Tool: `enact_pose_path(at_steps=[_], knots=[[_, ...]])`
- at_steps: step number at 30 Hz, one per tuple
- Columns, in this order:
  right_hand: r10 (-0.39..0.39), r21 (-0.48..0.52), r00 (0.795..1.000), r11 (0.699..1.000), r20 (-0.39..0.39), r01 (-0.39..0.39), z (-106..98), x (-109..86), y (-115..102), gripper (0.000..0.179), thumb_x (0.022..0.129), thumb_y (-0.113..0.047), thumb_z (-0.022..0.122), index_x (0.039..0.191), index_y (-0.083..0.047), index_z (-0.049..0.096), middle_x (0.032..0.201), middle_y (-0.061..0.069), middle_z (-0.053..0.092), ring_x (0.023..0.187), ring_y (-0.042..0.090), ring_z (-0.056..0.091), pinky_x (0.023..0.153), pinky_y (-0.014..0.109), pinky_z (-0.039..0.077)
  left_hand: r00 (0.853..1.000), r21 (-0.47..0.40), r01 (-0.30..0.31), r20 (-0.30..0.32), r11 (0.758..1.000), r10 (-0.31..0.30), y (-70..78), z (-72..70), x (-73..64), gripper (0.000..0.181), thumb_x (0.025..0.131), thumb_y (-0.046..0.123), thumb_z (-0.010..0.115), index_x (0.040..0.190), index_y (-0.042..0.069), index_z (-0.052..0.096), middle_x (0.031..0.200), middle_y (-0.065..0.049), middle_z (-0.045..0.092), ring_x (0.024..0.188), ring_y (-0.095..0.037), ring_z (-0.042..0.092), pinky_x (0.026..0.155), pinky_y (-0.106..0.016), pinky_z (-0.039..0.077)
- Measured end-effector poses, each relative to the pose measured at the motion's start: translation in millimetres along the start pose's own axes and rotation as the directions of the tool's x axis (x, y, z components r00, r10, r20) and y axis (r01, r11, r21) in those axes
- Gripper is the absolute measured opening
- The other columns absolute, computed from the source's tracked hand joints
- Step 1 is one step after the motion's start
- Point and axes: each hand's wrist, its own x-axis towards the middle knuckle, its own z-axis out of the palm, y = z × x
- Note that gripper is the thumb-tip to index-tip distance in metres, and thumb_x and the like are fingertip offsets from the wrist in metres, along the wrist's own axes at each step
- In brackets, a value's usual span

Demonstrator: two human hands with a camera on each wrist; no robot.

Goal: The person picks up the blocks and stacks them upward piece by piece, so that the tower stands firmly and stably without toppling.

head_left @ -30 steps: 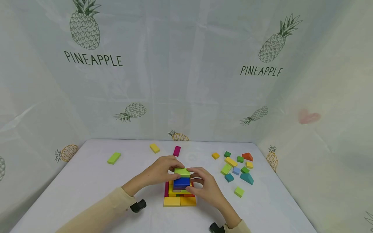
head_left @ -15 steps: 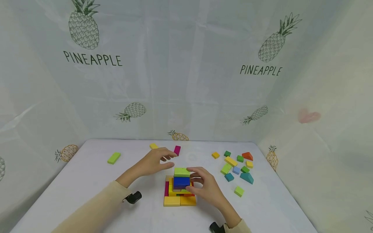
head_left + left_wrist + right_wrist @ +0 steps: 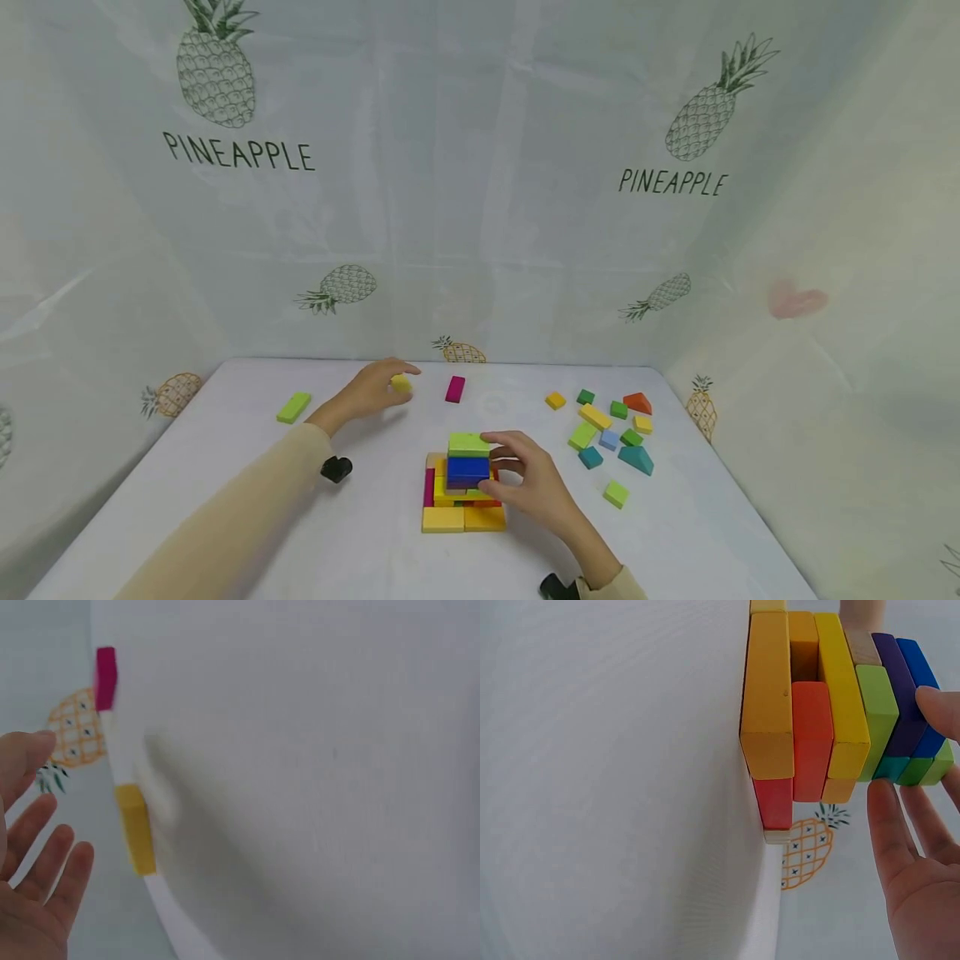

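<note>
In the middle of the table stands a stepped stack of coloured blocks (image 3: 467, 473), yellow at the base, then purple and blue, with a light green block (image 3: 468, 444) on top. My right hand (image 3: 528, 479) holds the stack's upper layers from the right. In the right wrist view its thumb lies against the blue and purple blocks (image 3: 900, 697), and its fingertips meet the ends of teal and green blocks. Near the far edge, my left hand (image 3: 372, 389) reaches over a yellow block (image 3: 401, 383). Its fingers are spread in the left wrist view, apart from the yellow block (image 3: 136, 829).
A magenta block (image 3: 455, 389) lies at the back, right of my left hand. A light green block (image 3: 293, 407) is at the far left. Several loose blocks, including a teal one (image 3: 636, 459) and a red one (image 3: 637, 403), lie scattered on the right. A printed curtain surrounds the table.
My left hand has let go of the light green top block and moved back and left to the yellow block. The right hand has stayed at the stack.
</note>
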Motion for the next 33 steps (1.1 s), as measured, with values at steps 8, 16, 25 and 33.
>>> enact_pose_path(at_steps=[8,16,25,33], knots=[[-0.007,0.017,1.0,1.0,0.008,0.007,0,0.1,-1,0.063,0.089,-0.013,0.087,0.144,-0.03,0.061,0.138,-0.002,0.062,0.122,0.027,0.066,0.103,0.037,0.057,0.998,0.1,0.001,0.058,0.995,-0.007,-25.8,3.8,12.7,0.051,0.097,0.019,0.078,0.146,0.01,0.063,0.156,-0.014,0.055,0.149,-0.042,0.041,0.123,-0.065,0.031],[-0.006,0.008,1.0,1.0,0.006,0.006,0,-0.4,-3,0.064,0.089,-0.011,0.087,0.145,-0.029,0.061,0.138,-0.002,0.061,0.122,0.027,0.066,0.103,0.038,0.057,0.996,0.105,-0.027,0.092,0.994,0.017,-35.2,6.5,10.3,0.051,0.098,0.016,0.075,0.145,0.004,0.063,0.155,-0.023,0.053,0.148,-0.048,0.042,0.123,-0.065,0.03],[-0.01,0.0,1.0,1.0,-0.001,0.01,-1,-1.1,-1,0.065,0.089,-0.011,0.087,0.145,-0.031,0.061,0.138,-0.003,0.061,0.121,0.021,0.067,0.103,0.038,0.057,0.996,0.129,-0.071,0.056,0.989,0.065,-37.1,8.6,5.8,0.041,0.099,0.011,0.073,0.14,0.01,0.069,0.139,-0.012,0.062,0.13,-0.038,0.054,0.114,-0.059,0.043],[0.0,-0.012,1.0,1.0,-0.005,0.0,0,-0.8,-2,0.064,0.089,-0.012,0.087,0.145,-0.031,0.061,0.139,-0.002,0.061,0.121,0.019,0.067,0.103,0.037,0.057,0.994,0.129,-0.097,0.052,0.987,0.091,-30.4,5.1,-3.4,0.036,0.099,0.003,0.072,0.134,0.011,0.072,0.12,-0.007,0.067,0.109,-0.026,0.061,0.103,-0.052,0.051]])
